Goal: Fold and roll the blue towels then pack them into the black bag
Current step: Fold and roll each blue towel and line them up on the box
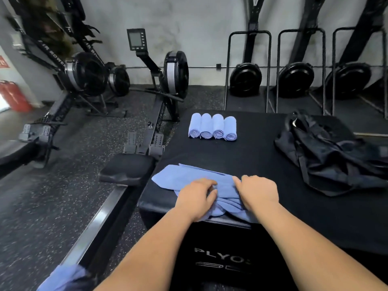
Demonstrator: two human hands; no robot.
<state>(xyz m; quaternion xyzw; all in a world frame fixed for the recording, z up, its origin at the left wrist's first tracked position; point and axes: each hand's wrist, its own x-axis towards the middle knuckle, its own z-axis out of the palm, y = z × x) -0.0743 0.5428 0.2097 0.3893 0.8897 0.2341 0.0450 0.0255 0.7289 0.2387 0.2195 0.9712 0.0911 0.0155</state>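
**Both hands on the loose blue towel, near-left corner of the box**

Your left hand (196, 197) and right hand (258, 192) sit side by side on the soft, crumpled light-blue cloth towel (189, 175), at the near-left corner of the black padded vinyl plyo box (252, 156). L fingers curl in and bunch the fabric against the thumb. R fingers curl down over a raised fold just beside them, gripping it. The towel lies flat w/ a pointed corner out to the left. It's wrinkled between your palms, and its near edge droops over the box front.

Four rolled light-blue towels (213, 127) lie in a tight row at the far side of the box top, touching side to side, spiral ends facing you. The limp black fabric bag (327, 156) w/ long straps slumps in folds on the right of the box, well apart from towel and rolls. Can't tell if its mouth is open.

Just left of the box is the moulded black seat (128, 169) of a rowing machine, on a shiny metal rail (94, 223). There's speckled black rubber floor (42, 206) underneath. More blue cloth (65, 278) shows at bottom left, blurred.
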